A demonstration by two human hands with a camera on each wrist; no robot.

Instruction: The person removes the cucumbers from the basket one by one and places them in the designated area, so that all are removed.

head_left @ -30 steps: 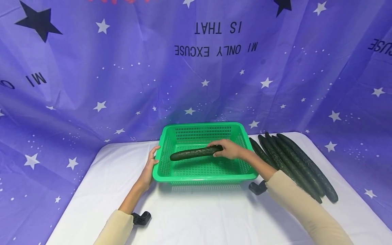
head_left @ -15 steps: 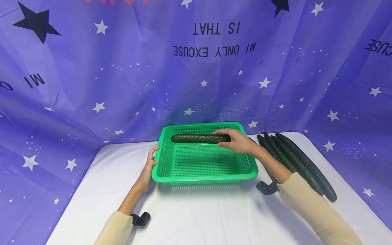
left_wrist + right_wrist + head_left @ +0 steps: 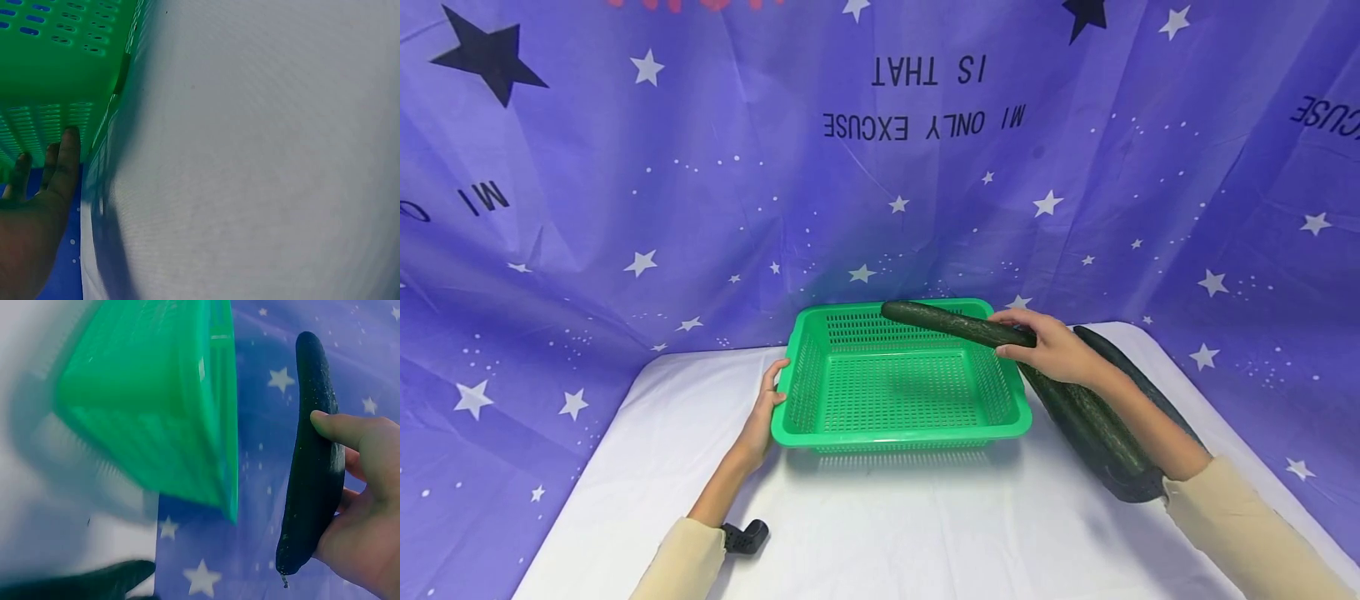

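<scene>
A long dark green cucumber [image 3: 955, 323] hangs tilted above the right part of a green plastic basket [image 3: 902, 392]. My right hand [image 3: 1052, 348] grips it near its right end; the right wrist view shows the thumb on one side of the cucumber [image 3: 312, 462] and fingers behind. No cucumber lies inside the basket. At the basket's left side my left hand [image 3: 763, 412] holds the rim. In the left wrist view several fingers of that hand [image 3: 37, 206] lie against the perforated outer wall.
Several more cucumbers [image 3: 1142, 379] lie side by side on the white-covered table [image 3: 910, 533], right of the basket, partly hidden by the right arm. A purple star-printed cloth [image 3: 737, 208] hangs behind and beside the table. Each wrist carries a black device [image 3: 747, 536].
My right hand has lifted the cucumber from inside the basket, moving it up and right toward the right rim. The left hand and basket have stayed in place.
</scene>
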